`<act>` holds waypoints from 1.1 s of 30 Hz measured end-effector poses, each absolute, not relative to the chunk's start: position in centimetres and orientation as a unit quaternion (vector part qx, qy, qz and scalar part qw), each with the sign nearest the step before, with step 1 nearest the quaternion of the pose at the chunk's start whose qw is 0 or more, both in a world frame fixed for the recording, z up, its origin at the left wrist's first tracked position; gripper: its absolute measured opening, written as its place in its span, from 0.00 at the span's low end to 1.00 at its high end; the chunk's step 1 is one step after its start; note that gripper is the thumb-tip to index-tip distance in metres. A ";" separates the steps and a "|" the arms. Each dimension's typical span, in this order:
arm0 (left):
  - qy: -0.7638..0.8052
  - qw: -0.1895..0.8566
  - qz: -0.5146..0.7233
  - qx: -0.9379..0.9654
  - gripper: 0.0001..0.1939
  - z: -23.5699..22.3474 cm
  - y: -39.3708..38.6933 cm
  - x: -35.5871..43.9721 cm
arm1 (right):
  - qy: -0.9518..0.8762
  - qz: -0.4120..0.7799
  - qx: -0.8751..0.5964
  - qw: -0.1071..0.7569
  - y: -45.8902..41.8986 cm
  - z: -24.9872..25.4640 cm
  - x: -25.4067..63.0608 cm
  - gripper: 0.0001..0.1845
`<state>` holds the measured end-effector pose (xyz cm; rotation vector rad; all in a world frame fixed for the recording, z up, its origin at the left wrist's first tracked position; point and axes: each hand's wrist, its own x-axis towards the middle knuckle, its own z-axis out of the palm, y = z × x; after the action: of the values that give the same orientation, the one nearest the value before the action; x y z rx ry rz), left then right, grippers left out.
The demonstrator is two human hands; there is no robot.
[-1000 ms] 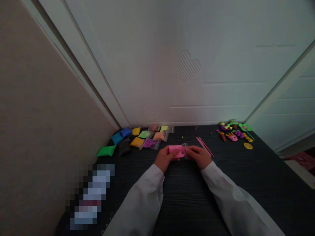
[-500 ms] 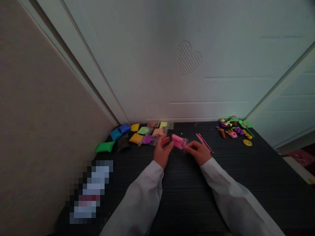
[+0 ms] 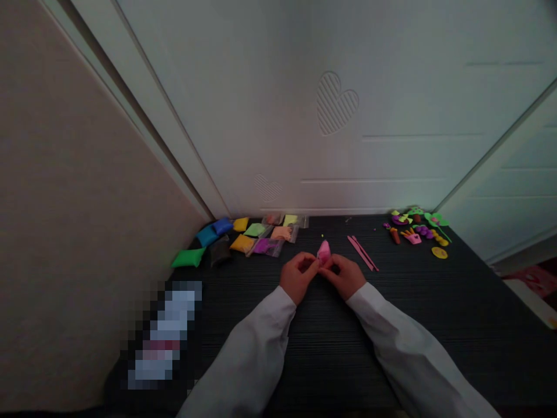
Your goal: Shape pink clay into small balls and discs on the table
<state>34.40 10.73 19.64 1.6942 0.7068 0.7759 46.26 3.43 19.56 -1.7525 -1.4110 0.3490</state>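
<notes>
A small clear bag of pink modelling clay (image 3: 324,252) is pinched between both my hands above the dark table. My left hand (image 3: 299,276) is closed, thumb and fingertips on the bag's near left side. From the other side my right hand (image 3: 344,276) grips the bag's near edge, its fingertips close to those of the left. The pink clay points away from me, and its lower part is hidden behind my fingers. Right of my hands lie pink modelling tools (image 3: 363,253), long and thin, side by side.
Packets of coloured clay, among them a purple one (image 3: 266,247) and a green one (image 3: 188,257), lie at the back left. Small clay figures (image 3: 413,234) and a yellow disc (image 3: 439,252) sit at the back right. A white panel (image 3: 331,157) rises behind the dark table (image 3: 322,348).
My left hand has moved right and now grips the bag with the right hand. The bag has turned from lying sideways to pointing away from me.
</notes>
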 end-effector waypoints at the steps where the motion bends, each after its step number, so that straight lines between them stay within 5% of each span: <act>1: 0.300 0.537 0.326 0.717 0.10 19.6 10.7 34.4 | -0.567 0.138 -0.699 0.413 3.4 19.5 46.3 0.10; 15: 0.327 0.518 0.302 0.731 0.09 18.8 11.4 34.4 | -0.603 0.086 -0.695 0.381 3.5 19.0 45.9 0.06; 28: 0.391 0.265 0.285 0.834 0.04 19.8 10.8 34.0 | -0.551 -0.002 -0.746 0.374 3.3 19.7 45.4 0.08; 33: 0.373 0.231 0.266 0.858 0.07 19.8 10.5 33.7 | -0.507 0.070 -0.740 0.436 3.4 19.5 45.0 0.07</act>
<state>33.66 10.54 19.82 2.3607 1.0255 0.7327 44.98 3.44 19.52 -1.8407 -1.2616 0.1736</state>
